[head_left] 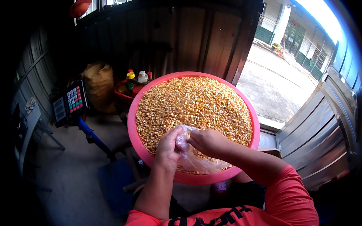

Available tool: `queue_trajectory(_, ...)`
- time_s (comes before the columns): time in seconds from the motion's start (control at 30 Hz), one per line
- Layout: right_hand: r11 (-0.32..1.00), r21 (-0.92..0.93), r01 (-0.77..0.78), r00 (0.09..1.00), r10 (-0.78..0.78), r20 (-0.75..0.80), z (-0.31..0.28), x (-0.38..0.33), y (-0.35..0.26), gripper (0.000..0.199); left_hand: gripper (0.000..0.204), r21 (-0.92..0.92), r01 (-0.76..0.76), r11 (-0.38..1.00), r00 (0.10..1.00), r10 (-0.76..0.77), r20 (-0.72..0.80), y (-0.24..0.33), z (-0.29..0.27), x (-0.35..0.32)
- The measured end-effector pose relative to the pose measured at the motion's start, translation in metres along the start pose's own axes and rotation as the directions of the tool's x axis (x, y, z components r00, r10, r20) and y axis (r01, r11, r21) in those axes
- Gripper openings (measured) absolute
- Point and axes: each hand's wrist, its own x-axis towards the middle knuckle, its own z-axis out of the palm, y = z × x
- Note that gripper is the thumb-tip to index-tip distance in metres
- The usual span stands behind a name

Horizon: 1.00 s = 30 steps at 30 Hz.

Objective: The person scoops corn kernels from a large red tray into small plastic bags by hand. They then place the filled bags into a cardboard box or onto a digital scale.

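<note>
In front of me a wide pink basin [132, 124] is heaped with dried corn kernels [196, 100]. Over its near side I hold a clear plastic bag [201, 162], whose lower part lies across the kernels and the near rim. My left hand [169, 145] grips the bag's gathered upper end from the left. Closed with bent fingers, my right hand [205, 142] grasps the same end from the right, close to the left one. What lies between the fingertips is partly hidden by the hands.
Left of the basin stands a platform scale with a keypad display [71, 102] on a blue post. Behind it is a tan sack [98, 84]; a red container [123, 90] holds several bottles. A metal door [313, 132] stands at the right, beside an opening onto a sunlit yard.
</note>
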Motion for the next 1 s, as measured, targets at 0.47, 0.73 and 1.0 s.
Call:
queue_trajectory(0.47,0.975,0.173,0.139,0.904,-0.053,-0.425,-0.008,-0.008,0.043,0.007,0.007,0.013,-0.01,1.0,1.0,0.011,-0.021,-0.001,-0.007,0.004)
queue_trajectory(0.73,0.991,-0.007,-0.136,0.99,0.136,0.036,0.011,-0.03,0.081,0.026,0.004,0.022,-0.049,0.999,0.994,0.051,-0.102,-0.001,0.006,-0.001)
queue_trajectory(1.0,0.964,0.025,-0.266,0.964,0.266,-0.002,0.018,-0.035,0.074,0.023,0.004,0.032,-0.046,0.998,0.995,0.048,-0.088,0.002,0.004,-0.002)
